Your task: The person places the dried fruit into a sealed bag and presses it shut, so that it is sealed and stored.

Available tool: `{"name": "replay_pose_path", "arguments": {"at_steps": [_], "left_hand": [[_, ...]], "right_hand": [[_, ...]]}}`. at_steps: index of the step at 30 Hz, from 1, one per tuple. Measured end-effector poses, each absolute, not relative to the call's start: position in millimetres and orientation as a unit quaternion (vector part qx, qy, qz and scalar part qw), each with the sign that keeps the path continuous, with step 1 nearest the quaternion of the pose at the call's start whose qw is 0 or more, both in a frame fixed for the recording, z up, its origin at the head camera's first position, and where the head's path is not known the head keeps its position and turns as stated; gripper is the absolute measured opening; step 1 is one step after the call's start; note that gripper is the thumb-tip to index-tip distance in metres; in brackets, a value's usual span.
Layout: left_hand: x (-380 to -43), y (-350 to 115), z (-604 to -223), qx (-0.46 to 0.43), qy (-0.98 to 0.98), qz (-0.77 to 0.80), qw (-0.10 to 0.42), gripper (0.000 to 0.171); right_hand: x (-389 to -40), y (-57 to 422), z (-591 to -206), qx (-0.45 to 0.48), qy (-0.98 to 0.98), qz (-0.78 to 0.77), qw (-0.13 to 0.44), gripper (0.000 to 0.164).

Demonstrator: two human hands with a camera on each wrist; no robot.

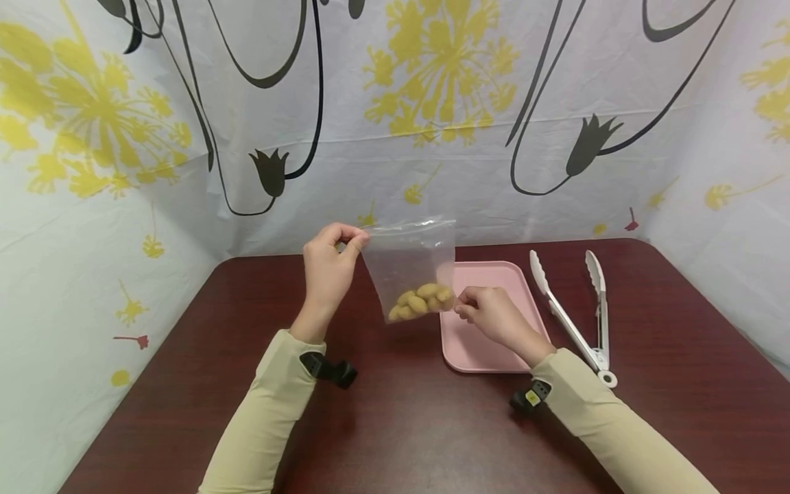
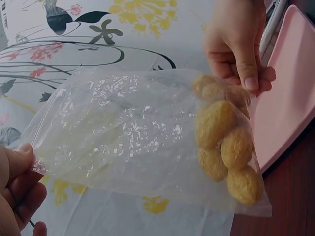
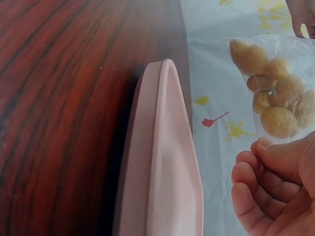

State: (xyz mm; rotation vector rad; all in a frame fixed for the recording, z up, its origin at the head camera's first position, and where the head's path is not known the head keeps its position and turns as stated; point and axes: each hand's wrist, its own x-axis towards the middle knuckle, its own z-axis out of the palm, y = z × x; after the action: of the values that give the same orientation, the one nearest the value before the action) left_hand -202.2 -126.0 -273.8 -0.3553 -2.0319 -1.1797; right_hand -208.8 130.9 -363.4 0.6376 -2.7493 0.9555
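Note:
A clear zip bag (image 1: 407,264) hangs above the table, with several yellow-brown oval pieces (image 2: 235,147) gathered along its bottom. My left hand (image 1: 330,264) pinches the bag's upper left corner between thumb and fingers. At the lower right corner, my right hand (image 1: 490,315) pinches the plastic with thumb and forefinger, as the right wrist view also shows. The zip edge runs across the top of the bag. Behind the bag and right hand, a pink tray (image 1: 475,353) lies flat on the table, partly hidden by them.
Silver tongs (image 1: 577,329) with pale scalloped tips lie spread to the right of the tray. The dark red-brown table (image 1: 395,425) ends at a white flower-patterned cloth (image 1: 370,165) at the back and sides. A black wrist camera strap (image 1: 327,368) sits on the left sleeve.

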Motion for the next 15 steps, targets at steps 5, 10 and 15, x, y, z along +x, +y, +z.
{"name": "replay_pose_path", "arguments": {"at_steps": [5, 10, 15], "left_hand": [[-200.2, -118.5, -272.3, -0.166, -0.789, -0.466, 0.364, 0.01], [-196.8, -113.1, -272.1, -0.186, -0.783, -0.473, 0.358, 0.01], [-196.0, -111.7, -272.1, -0.192, -0.779, -0.477, 0.359, 0.01]], "right_hand": [[-209.7, 132.5, -366.6, 0.22, -0.918, 0.324, 0.062, 0.011], [-211.0, 132.0, -368.5, 0.244, -0.915, 0.315, 0.057, 0.008], [-212.9, 131.9, -362.1, 0.266, -0.91, 0.313, 0.061, 0.003]]}}
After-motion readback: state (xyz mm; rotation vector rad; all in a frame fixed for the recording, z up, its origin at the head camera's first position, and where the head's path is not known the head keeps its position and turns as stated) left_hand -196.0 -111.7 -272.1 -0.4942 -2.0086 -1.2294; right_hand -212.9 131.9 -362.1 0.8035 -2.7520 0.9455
